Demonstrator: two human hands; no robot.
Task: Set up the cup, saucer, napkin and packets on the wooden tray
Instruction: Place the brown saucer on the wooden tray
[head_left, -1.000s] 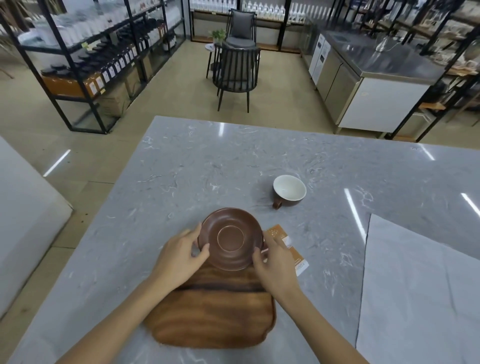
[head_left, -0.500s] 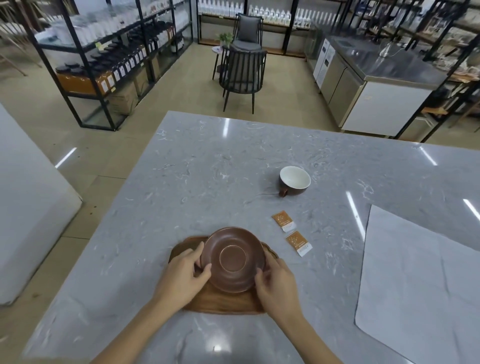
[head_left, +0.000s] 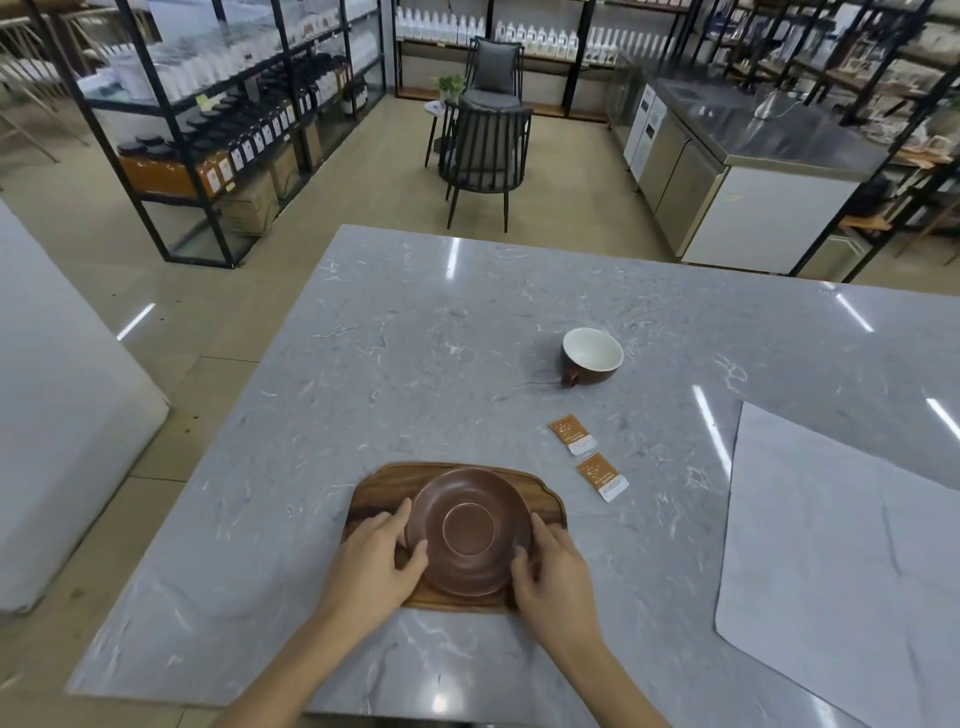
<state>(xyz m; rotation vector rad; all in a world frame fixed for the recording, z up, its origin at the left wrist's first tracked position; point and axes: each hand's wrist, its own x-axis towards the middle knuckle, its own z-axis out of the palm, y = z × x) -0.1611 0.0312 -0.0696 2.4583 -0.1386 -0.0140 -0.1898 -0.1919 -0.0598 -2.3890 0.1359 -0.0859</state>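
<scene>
A brown saucer (head_left: 469, 530) lies on the wooden tray (head_left: 382, 493) near the table's front edge. My left hand (head_left: 376, 564) grips the saucer's left rim and my right hand (head_left: 553, 571) grips its right rim. A brown cup (head_left: 592, 355) with a white inside stands farther back on the right, apart from the tray. Two orange packets (head_left: 571, 434) (head_left: 601, 476) lie flat on the table between the cup and the tray. A large pale grey napkin (head_left: 841, 561) is spread at the right.
The grey marble table (head_left: 415, 353) ends at the left, with floor beyond. A white block (head_left: 57, 441) stands to the left. Black chairs (head_left: 485, 156), shelving racks (head_left: 208, 130) and a steel counter (head_left: 753, 156) are farther back in the room.
The saucer has come from over the tray's far edge back to its middle, with both hands still on it. The view has tilted, so the two packets now show fully.
</scene>
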